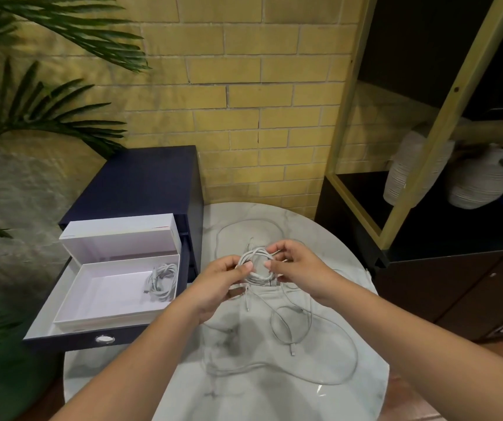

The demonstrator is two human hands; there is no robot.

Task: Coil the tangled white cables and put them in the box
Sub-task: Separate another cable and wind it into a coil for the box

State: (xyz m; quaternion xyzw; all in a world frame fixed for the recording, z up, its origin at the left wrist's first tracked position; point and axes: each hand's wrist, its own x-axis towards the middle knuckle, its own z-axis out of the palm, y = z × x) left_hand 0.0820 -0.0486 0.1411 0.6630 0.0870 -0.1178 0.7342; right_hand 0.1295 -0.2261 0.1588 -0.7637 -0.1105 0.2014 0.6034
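Observation:
Above the middle of the round marble table [350, 399], both hands hold a small coil of white cable [254, 264]. My left hand [220, 284] pinches its left side and my right hand [294, 270] pinches its right side. Loose white cables [308, 335] trail from the coil and lie in loops on the tabletop below and behind the hands. The open white box [107, 305] sits to the left in a pulled-out drawer, its lid standing up behind it. One coiled white cable [160, 282] lies in the box's far right corner.
The dark blue drawer unit [141, 183] stands left of the table with its drawer [71, 338] pulled out. Palm fronds [31, 110] hang at the far left. A dark shelf with pale ribbed vases [475, 183] stands at the right, against a yellow brick wall.

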